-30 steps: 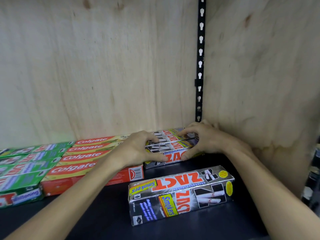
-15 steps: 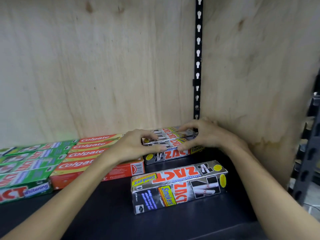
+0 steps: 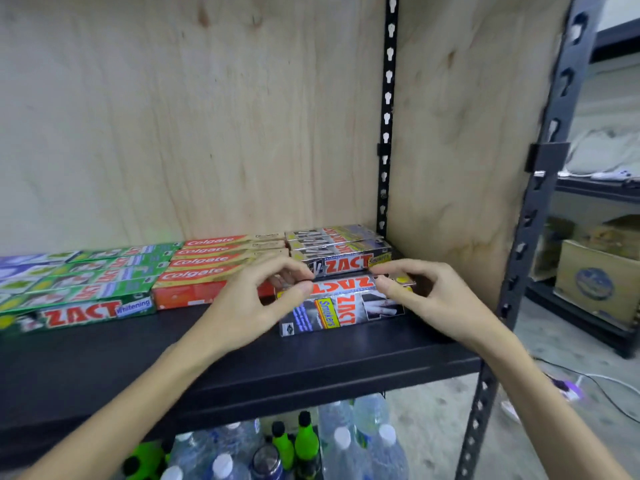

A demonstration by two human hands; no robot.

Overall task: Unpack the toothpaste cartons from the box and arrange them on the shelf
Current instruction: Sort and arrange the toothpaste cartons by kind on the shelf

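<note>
On the black shelf [image 3: 242,368], near its right end, my two hands meet over a silver ZACT Smokers carton [image 3: 341,308] that lies lengthwise in front of the back rows; my left hand [image 3: 258,303] pinches its left end, thumb and fingertips on the upper edge; my right hand [image 3: 420,292] pinches the right end the same way, so each grip is closed on that one carton, which rests on the shelf, its printing upside down to me. Just behind it, tight in the corner against the plywood wall [image 3: 460,150], lies a stack of silver ZACT cartons [image 3: 341,252], the front one showing its red name the right way up; whether my fingers touch that stack I cannot tell. Left of the stack sit the red Colgate cartons [image 3: 214,268], side by side; further left lie the green ZACT cartons [image 3: 86,289], the nearest marked Whitening. A black slotted upright [image 3: 388,109] runs up the back corner; a grey post [image 3: 540,209] stands at the shelf's right front. Below the shelf stand clear bottles [image 3: 349,445] with white caps and a few green ones; a cardboard box [image 3: 595,278] sits on a low rack to the right.
</note>
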